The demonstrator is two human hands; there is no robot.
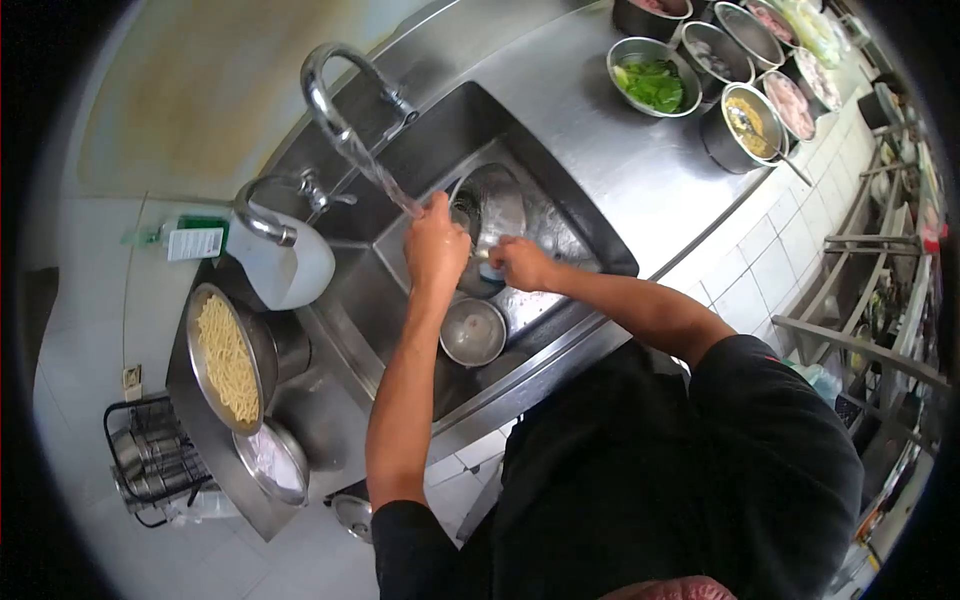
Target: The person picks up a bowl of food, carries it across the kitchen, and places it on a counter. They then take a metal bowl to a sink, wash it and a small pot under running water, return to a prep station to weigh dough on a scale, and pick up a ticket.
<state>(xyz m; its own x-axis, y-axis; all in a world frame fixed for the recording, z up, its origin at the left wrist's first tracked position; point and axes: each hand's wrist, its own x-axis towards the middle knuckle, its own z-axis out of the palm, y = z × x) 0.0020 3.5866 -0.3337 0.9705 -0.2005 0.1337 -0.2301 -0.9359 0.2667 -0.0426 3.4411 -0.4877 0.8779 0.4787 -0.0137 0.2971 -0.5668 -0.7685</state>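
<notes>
My left hand is curled closed in the sink, where water from the tall curved faucet runs down onto it. Beside it, my right hand has its fingers pinched together. A small whitish piece shows between the two hands, too small to name, and something pale blue lies just under the right fingers. Past the hands is a metal container, partly hidden by them. Closer to me, a small metal bowl sits on the sink bottom.
Left of the sink stand a second faucet, a white plastic jug, a green bottle and a bowl of noodles. On the right counter are a bowl of leafy greens and several metal pots of food. A rack stands at right.
</notes>
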